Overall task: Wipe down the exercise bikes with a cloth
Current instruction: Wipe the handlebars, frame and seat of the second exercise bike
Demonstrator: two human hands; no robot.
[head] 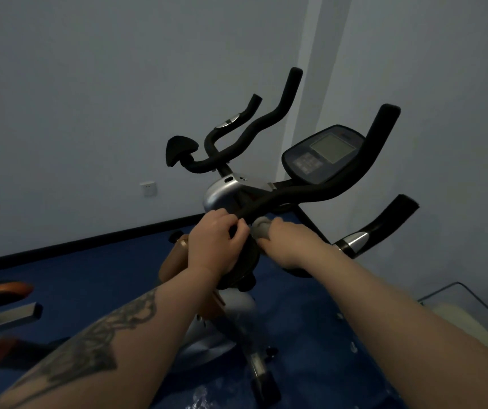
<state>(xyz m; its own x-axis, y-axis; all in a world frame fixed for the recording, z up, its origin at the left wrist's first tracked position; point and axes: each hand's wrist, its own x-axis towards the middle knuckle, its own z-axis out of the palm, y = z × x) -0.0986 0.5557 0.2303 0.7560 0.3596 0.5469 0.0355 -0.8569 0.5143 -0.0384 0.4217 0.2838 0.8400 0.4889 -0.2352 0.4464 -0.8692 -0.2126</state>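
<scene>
Left hand (pixel 216 240) curled round black handlebar (pixel 266 203), frame middle; grey cloth (pixel 262 230) squeezed in right hand (pixel 284 242). Bar best held steady, rubbed slowly end to end.

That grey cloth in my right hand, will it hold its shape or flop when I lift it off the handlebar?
Probably floppy: the cloth is bunched up inside the right hand. Likely light, since curled fingers alone hold it against the handlebar.

Left hand (pixel 216 240) and right hand (pixel 284 243) curled, grips closed.
</scene>
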